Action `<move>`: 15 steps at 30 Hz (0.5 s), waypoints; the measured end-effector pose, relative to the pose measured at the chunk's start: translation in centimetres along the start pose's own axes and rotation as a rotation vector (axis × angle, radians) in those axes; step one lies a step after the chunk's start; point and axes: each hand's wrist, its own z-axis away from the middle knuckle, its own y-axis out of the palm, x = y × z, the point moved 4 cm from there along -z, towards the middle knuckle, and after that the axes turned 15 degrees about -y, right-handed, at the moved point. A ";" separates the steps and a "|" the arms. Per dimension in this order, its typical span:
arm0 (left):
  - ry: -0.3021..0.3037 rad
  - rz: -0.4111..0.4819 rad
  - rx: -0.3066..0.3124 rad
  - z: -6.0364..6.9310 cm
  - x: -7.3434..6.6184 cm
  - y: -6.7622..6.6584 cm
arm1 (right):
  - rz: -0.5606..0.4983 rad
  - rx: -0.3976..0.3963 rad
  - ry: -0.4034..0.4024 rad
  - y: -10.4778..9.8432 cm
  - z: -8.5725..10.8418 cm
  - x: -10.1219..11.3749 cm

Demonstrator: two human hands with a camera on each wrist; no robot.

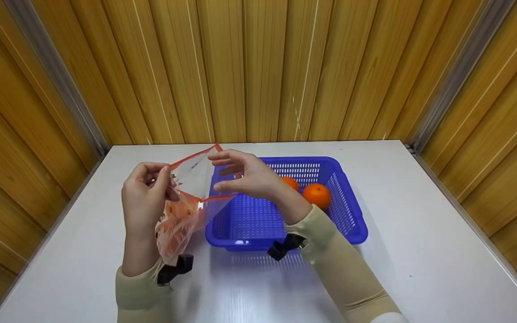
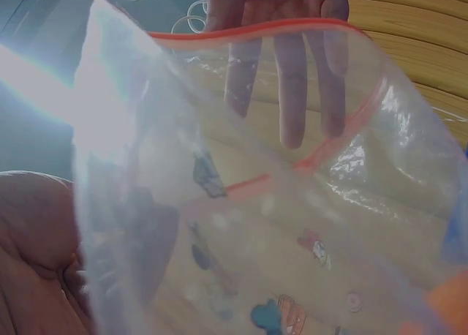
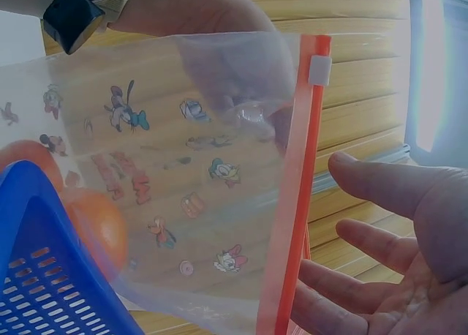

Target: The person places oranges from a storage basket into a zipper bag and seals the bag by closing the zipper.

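A clear zip bag (image 1: 182, 224) with a red-edged mouth and printed cartoon figures hangs from my left hand (image 1: 144, 197), which pinches its rim. Orange fruit shows through the bag (image 3: 95, 225) in the right wrist view. At the bag's open mouth is my right hand (image 1: 249, 177), fingers spread and partly inside or behind the rim. A white slider (image 3: 320, 70) sits near one end of the red strip. Through the film in the left wrist view, the right hand's fingers (image 2: 292, 93) point downward.
A blue perforated basket (image 1: 357, 224) stands on the white table (image 1: 420, 251), just right of the bag. Two oranges (image 1: 316, 196) lie in its right part, one partly hidden by my right forearm. Wood-patterned walls (image 1: 258, 67) enclose the table's back and sides.
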 end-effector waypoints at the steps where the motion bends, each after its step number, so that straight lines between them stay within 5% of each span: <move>1: 0.004 0.000 -0.002 0.0 0.0 0.0 | -0.001 -0.002 -0.003 0.0 0.0 0.0; 15: -0.014 -0.009 -0.006 0.0 0.0 -0.2 | 0.000 0.006 -0.021 -0.5 0.2 0.4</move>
